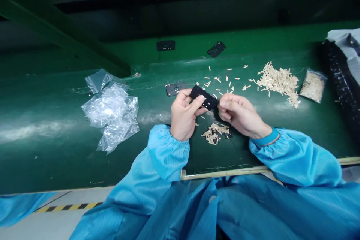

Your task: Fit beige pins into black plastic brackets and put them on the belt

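Observation:
My left hand (pixel 184 114) grips a flat black plastic part (pixel 204 97) with cut-outs, holding it tilted above the green belt (pixel 56 150). My right hand (pixel 239 114) is closed at the part's right end, fingertips pinched against it; what the pinch holds is hidden. Directly below my hands lies a small heap of beige strips (pixel 216 134) mixed with dark bits. Another black part (pixel 174 89) lies flat on the belt just left of my left hand. Both arms wear blue sleeves.
A large pile of beige strips (pixel 277 81) and loose ones lie at the right, beside a small filled bag (pixel 312 86). Crumpled clear plastic bags (pixel 112 110) sit at the left. Two black parts (pixel 165 45) (pixel 216 49) rest farther back. A dark stack (pixel 339 78) stands at far right.

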`<state>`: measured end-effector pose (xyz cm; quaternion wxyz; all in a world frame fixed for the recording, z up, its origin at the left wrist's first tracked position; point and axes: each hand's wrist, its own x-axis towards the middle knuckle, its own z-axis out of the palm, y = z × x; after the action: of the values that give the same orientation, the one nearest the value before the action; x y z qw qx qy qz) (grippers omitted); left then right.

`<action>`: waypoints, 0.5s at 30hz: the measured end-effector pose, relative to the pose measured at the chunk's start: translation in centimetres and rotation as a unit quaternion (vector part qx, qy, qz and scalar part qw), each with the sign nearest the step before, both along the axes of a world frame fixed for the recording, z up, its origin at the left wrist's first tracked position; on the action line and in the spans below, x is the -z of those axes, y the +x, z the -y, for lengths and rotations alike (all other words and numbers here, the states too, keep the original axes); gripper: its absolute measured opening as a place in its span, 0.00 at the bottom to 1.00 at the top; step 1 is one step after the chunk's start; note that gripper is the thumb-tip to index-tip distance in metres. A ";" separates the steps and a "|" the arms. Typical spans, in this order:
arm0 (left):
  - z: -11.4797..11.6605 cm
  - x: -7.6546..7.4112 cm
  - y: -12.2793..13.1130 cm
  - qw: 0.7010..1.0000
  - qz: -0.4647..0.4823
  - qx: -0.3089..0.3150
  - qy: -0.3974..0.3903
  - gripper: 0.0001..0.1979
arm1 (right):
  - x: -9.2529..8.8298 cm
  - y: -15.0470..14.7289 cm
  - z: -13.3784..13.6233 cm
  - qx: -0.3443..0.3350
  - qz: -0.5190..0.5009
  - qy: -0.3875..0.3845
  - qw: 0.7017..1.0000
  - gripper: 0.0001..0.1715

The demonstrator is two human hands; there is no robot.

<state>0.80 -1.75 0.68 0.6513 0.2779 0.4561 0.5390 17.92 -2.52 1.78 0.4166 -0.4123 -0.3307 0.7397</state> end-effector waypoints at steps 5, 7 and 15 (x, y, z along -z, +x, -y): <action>0.2 -0.2 0.4 0.999 0.020 -0.025 -0.015 0.21 | 0.2 -0.5 0.4 -0.001 -0.032 -0.012 0.999 0.15; 0.2 -0.2 0.5 0.999 0.021 -0.030 -0.019 0.22 | 0.2 -0.7 0.5 -0.001 -0.049 -0.015 0.999 0.15; 0.3 0.2 0.3 0.999 0.034 -0.013 -0.030 0.22 | 0.3 -1.1 0.9 0.009 -0.051 -0.001 0.999 0.13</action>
<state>1.14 -2.06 0.51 0.6674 0.2339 0.4531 0.5426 16.84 -3.37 1.48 0.4390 -0.3770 -0.3046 0.7565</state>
